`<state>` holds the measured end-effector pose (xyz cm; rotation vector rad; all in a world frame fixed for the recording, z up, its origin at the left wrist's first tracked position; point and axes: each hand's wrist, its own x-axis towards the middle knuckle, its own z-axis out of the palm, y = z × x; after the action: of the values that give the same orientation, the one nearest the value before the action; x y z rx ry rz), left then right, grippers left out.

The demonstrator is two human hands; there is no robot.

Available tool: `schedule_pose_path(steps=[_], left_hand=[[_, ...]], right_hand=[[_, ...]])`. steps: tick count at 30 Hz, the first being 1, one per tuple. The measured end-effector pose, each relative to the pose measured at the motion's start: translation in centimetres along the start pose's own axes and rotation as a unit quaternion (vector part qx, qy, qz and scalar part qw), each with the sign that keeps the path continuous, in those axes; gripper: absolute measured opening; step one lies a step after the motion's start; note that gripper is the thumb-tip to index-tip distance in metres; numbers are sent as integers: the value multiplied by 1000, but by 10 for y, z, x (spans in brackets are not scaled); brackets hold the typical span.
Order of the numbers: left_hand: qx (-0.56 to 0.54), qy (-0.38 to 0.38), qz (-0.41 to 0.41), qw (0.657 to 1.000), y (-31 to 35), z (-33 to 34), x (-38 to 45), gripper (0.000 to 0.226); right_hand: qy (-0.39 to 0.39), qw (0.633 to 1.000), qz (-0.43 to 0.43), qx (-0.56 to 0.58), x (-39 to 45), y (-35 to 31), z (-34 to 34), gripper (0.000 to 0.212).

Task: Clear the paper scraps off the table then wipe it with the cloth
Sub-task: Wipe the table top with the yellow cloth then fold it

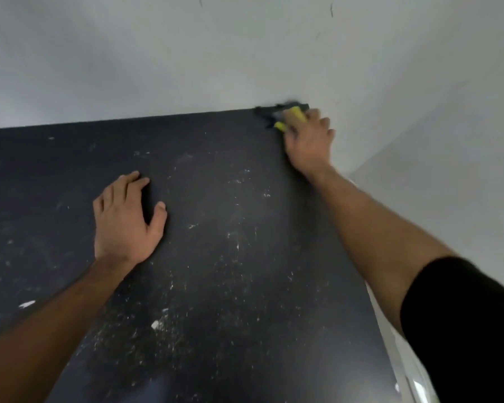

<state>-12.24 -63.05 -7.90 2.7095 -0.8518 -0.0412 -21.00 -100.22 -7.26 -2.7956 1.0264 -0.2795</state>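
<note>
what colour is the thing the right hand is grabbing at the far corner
Yellow and black, blurred, in the head view: the object under the right hand.

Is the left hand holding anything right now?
No, the left hand rests flat on the table with fingers spread and nothing in them.

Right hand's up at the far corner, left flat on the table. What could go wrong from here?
1. The black-and-yellow object under the right hand sits right at the table's far corner by the wall; a push could knock it off the edge.
2. Paper scraps still lie near the left arm and may get brushed onto the floor.
3. The left hand rests flat on dusty, unwiped tabletop.
</note>
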Motion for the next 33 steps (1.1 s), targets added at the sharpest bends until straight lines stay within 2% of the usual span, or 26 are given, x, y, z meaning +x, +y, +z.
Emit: schedule_pose_path(steps=[3, 4, 5, 7, 9, 10, 11, 13, 14, 15, 16, 17, 20, 23, 25, 27, 31, 33], left_hand=[[2, -4, 1, 1000, 1, -1, 1, 61], [1, -6, 1, 1000, 1, -2, 1, 61], [-1, -7, 1, 1000, 2, -2, 1, 61], [-5, -9, -2, 1000, 1, -2, 0, 62], [-5, -11, -4, 1000, -1, -2, -1, 62], [-5, -11, -4, 1000, -1, -1, -1, 61], [-5, -11, -5, 1000, -2, 0, -1, 61], [-3, -11, -8, 1000, -2, 1, -1, 60], [-1, -10, -5, 1000, -3, 2, -1, 60], [2, -9, -2, 1000, -3, 2, -1, 59], [2, -8, 0, 1000, -3, 1, 0, 59], [1, -8, 0, 1000, -3, 0, 0, 59], [-20, -8, 2, 1000, -3, -5, -2, 55], [-146, 37, -30, 988, -3, -7, -2, 53], [-266, 90, -93, 955, -4, -10, -3, 53], [-323, 114, -143, 929, -5, -15, -11, 53], [-306, 62, -113, 943, -8, -35, -71, 55], [-295, 61, -109, 947, -13, -50, -103, 49]], right_hand=[[0, 985, 169, 27, 30, 37, -11, 34], [7, 979, 201, 22, 27, 32, -15, 35], [29, 982, 189, 10, 18, 16, -16, 37], [49, 997, 45, 27, -11, -31, -12, 44], [-20, 987, -157, 20, -51, -71, -1, 47], [-42, 977, -207, -4, -57, -74, 3, 47], [-34, 979, -199, -27, -47, -65, 5, 45], [26, 997, -18, -66, -12, -35, 7, 42], [32, 994, 81, -61, 5, -20, 2, 40], [25, 987, 150, -42, 16, -11, -1, 38], [9, 984, 173, -29, 19, -14, -4, 37], [4, 989, 147, -35, 15, -29, -3, 37], [-9, 999, -36, -14, -34, -108, 11, 37], [-46, 978, -182, 91, -101, -193, 25, 32], [-90, 952, -249, 153, -144, -228, 27, 34], [-137, 923, -295, 206, -177, -233, 23, 38], [-238, 844, -430, 214, -222, -196, -12, 32], [-335, 795, -464, 202, -255, -175, -36, 35]])
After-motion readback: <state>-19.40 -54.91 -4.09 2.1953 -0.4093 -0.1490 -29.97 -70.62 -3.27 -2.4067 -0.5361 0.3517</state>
